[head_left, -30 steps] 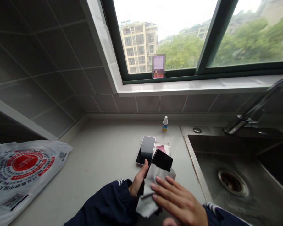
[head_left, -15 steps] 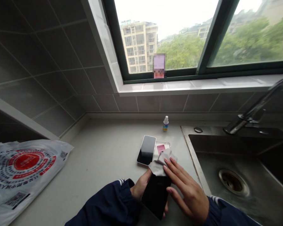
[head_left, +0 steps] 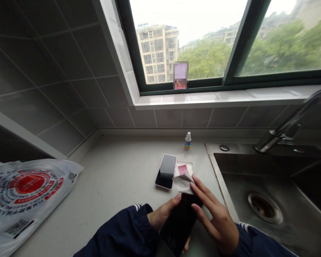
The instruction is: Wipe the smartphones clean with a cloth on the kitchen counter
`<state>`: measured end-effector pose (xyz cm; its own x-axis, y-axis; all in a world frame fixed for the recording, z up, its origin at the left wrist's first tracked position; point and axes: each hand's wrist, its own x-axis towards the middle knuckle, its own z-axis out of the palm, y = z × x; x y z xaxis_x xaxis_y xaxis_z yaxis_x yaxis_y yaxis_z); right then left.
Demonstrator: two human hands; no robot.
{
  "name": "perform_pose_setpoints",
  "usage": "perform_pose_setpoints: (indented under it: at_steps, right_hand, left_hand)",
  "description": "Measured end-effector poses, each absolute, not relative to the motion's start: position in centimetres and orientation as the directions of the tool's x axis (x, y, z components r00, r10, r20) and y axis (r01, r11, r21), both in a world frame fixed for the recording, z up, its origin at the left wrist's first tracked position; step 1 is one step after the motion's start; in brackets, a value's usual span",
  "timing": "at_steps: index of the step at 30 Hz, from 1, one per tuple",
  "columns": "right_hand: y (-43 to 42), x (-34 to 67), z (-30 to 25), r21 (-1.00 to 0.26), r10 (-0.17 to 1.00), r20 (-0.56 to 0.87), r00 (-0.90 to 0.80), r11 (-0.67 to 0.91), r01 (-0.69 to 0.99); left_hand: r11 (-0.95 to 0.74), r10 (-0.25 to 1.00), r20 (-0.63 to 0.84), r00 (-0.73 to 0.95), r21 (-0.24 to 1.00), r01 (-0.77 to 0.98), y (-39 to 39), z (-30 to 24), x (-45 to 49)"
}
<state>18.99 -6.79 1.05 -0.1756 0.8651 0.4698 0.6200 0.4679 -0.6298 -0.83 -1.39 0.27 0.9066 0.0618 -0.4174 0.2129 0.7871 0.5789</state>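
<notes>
My left hand [head_left: 163, 216] grips a black phone [head_left: 179, 225] from its left side, screen up, over the near edge of the counter. My right hand [head_left: 214, 216] lies with fingers stretched over the phone's far end, the fingertips pressing a grey cleaning cloth [head_left: 184, 182] against it. A second phone [head_left: 166, 170] with a pale edge lies screen up on the counter just beyond. Next to it sits a small clear packet with a pink card [head_left: 183, 168].
A small dropper bottle [head_left: 187, 140] stands near the back wall. A steel sink [head_left: 267, 200] with a tap [head_left: 291, 123] fills the right side. A white printed plastic bag [head_left: 26, 196] lies at the left on the pale counter [head_left: 117, 178].
My right hand has slid the cloth from the near part of the black phone up to its far end. The phone now lies lower and flatter in my left hand.
</notes>
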Motion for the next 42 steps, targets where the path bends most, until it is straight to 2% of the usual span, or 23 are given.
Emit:
perform_pose_setpoints:
  at_steps: [4,7,11,16,18,20,22,29,31,34,40,42]
  right_hand:
    - [-6.1,19.8,1.0,-0.851,0.941,0.331,0.070,0.266,0.453]
    - [-5.5,20.2,1.4,-0.959,0.975,0.173,0.137,0.135,0.250]
    - [-5.1,20.4,1.5,-1.000,0.986,0.022,0.167,0.019,0.019]
    - [-4.8,20.7,0.6,-0.994,0.980,-0.045,0.192,-0.026,-0.103]
    - [-4.9,20.8,0.2,-0.991,0.984,-0.044,0.174,-0.022,-0.128]
    - [-4.9,20.9,-0.1,-0.991,0.986,-0.034,0.161,-0.012,-0.135]
    - [-4.8,20.9,-0.1,-0.992,0.987,-0.007,0.161,0.014,-0.127]
    - [-4.8,20.8,0.9,-0.990,0.980,0.134,0.149,0.137,-0.014]
    - [-4.8,20.8,1.0,-0.986,0.974,0.168,0.149,0.169,0.008]
    - [-4.9,20.9,0.8,-0.976,0.958,0.216,0.188,0.208,0.064]
    - [-5.0,21.4,-0.2,-0.990,0.957,0.112,0.266,0.084,0.114]
    - [-5.1,21.3,0.0,-0.967,0.948,0.196,0.252,0.144,0.211]
  left_hand:
    - [0.787,0.055,-0.344,0.937,0.593,0.172,-1.2,-0.1,-0.9]
    - [0.791,0.047,-0.323,0.945,0.590,0.162,-1.1,0.4,-0.7]
    - [0.781,0.068,-0.313,0.947,0.608,0.145,-0.9,0.8,-0.6]
    - [0.815,0.111,-0.312,0.944,0.572,0.093,-0.4,0.0,-0.9]
    - [0.840,0.077,-0.304,0.950,0.532,0.102,-0.3,0.1,-1.0]
    - [0.870,0.016,-0.276,0.961,0.477,0.122,-0.3,0.5,-1.1]
    - [0.901,0.081,-0.275,0.958,0.430,0.047,-0.4,0.9,-1.2]
    - [0.943,0.129,-0.223,0.966,0.330,-0.050,-1.1,-0.2,-1.4]
    - [0.933,0.140,-0.232,0.963,0.355,-0.050,-1.2,0.1,-1.4]
    - [0.896,0.236,-0.247,0.940,0.429,-0.112,-1.5,1.3,-1.2]
    - [0.853,0.377,-0.247,0.893,0.468,-0.230,-2.1,2.0,-0.5]
    - [0.840,0.406,-0.230,0.884,0.475,-0.262,-2.1,1.7,-0.3]
